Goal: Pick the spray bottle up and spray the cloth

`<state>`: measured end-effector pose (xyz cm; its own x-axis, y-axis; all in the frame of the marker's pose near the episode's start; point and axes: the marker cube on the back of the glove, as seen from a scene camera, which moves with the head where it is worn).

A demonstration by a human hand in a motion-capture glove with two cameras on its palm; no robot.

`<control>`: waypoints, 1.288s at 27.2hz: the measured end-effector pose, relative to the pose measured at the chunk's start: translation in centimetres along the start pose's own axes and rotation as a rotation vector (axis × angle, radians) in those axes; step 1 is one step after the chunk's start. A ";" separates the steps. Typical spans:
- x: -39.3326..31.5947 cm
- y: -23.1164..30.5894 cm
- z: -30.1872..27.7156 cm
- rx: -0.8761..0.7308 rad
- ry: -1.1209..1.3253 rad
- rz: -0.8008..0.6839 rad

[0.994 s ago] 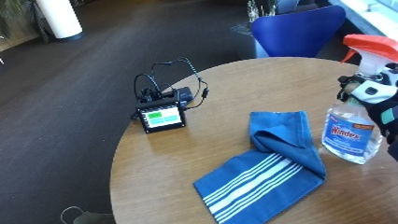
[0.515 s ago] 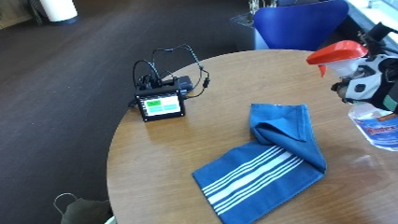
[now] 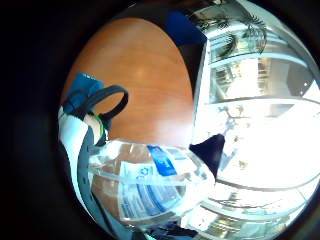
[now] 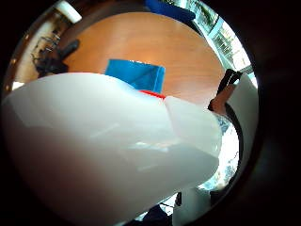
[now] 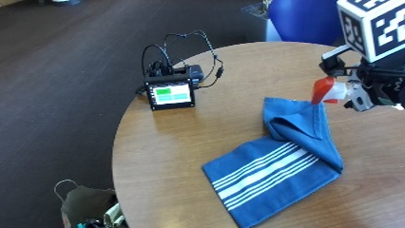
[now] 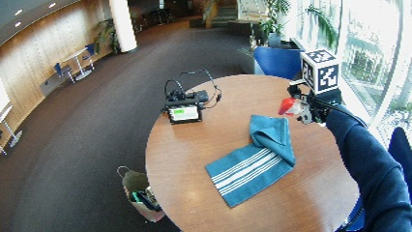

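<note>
Your right hand [image 5: 380, 88] now has the spray bottle [image 5: 329, 90] lifted off the bench [image 5: 190, 142]; a second ago it stood upright on the wood. Your fingers are curled round the bottle, its clear body [image 3: 150, 185] close against your palm. The red nozzle [image 6: 286, 105] points out ahead of your fingers, toward the folded end of the blue cloth [image 5: 284, 156] lying just below. Pickup looks done; squeezing the trigger likely comes next.

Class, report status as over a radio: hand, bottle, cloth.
Gloved right hand grips clear spray bottle with red nozzle, lifted. Nozzle faces blue striped cloth on round wooden table. Nothing between.
</note>
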<state>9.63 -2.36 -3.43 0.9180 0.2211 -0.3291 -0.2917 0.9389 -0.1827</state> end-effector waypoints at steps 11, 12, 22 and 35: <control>-1.6 0.7 2.4 -0.057 0.341 -0.045; -1.6 0.7 2.3 -0.056 0.344 -0.045; 2.2 1.8 2.1 -0.050 0.261 0.021; 6.3 5.1 -4.6 0.190 -0.619 0.096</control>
<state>12.70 2.59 -10.72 0.8919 0.3638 0.2687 -0.3794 0.9252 0.0067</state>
